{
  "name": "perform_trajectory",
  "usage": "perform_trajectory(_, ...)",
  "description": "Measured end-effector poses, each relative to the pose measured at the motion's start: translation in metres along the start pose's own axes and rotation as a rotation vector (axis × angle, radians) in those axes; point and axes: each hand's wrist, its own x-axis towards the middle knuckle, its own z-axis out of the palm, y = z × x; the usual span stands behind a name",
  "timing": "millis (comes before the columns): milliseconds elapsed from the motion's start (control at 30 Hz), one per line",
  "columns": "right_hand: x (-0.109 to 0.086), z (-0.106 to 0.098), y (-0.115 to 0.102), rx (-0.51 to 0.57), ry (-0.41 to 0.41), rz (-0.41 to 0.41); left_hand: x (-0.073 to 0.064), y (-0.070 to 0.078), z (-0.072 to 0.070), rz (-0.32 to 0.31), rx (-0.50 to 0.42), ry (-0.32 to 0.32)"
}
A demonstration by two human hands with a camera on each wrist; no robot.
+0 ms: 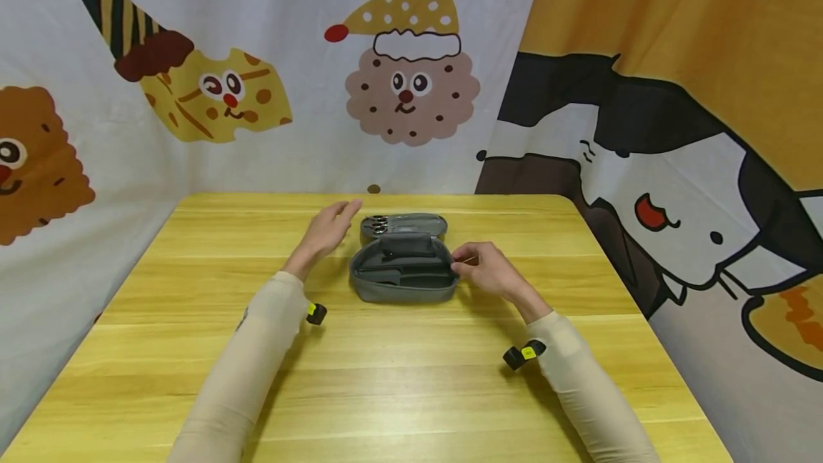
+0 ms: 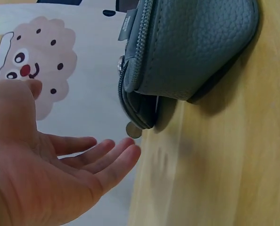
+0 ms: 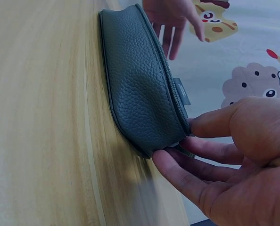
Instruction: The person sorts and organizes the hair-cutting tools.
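A grey pebbled-leather zip case (image 1: 406, 294) stands unzipped on the table, its lid (image 1: 418, 223) folded back toward the far edge. Metal finger loops (image 1: 380, 223), like those of small scissors, show at the lid's left. Inside the body are dark compartments. At the case's right end, my right hand (image 1: 489, 269) pinches the zippered rim between thumb and fingers; the right wrist view shows the fingertips on that corner (image 3: 170, 141). My left hand (image 1: 328, 228) hovers left of the lid, fingers extended, holding nothing; a gap separates it from the case in the left wrist view.
The wood-grain table (image 1: 398, 391) carries the case near its back half. Behind it hangs a white cloth (image 1: 257, 6) printed with cartoon biscuits and cheese. An orange, black and white printed cloth (image 1: 643, 34) covers the right side. Each wrist wears a small black camera (image 1: 316, 314).
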Motion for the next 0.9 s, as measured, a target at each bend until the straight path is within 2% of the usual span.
perform_trajectory(100, 0.0, 0.0, 0.0, -0.004, 0.001, -0.003, 0.002, -0.001, 0.001, -0.075, -0.09, -0.051)
perform_trajectory(200, 0.0, -0.001, 0.0, -0.006, 0.0, -0.001, 0.003, -0.002, 0.003, -0.137, -0.141, -0.071)
perform_trajectory(367, -0.001, -0.001, 0.0, -0.004, -0.003, -0.003, 0.008, -0.002, 0.009, -0.19, -0.204, -0.091)
perform_trajectory(467, -0.001, -0.001, 0.0, -0.002, -0.004, -0.006, 0.012, -0.002, 0.013, -0.213, -0.25, -0.109)
perform_trajectory(600, -0.001, -0.001, 0.0, -0.003, -0.007, -0.005, 0.014, -0.003, 0.017, -0.218, -0.263, -0.125)
perform_trajectory(900, -0.001, -0.003, 0.0, 0.008, -0.019, 0.0, 0.019, -0.005, 0.023, -0.218, -0.279, -0.092)
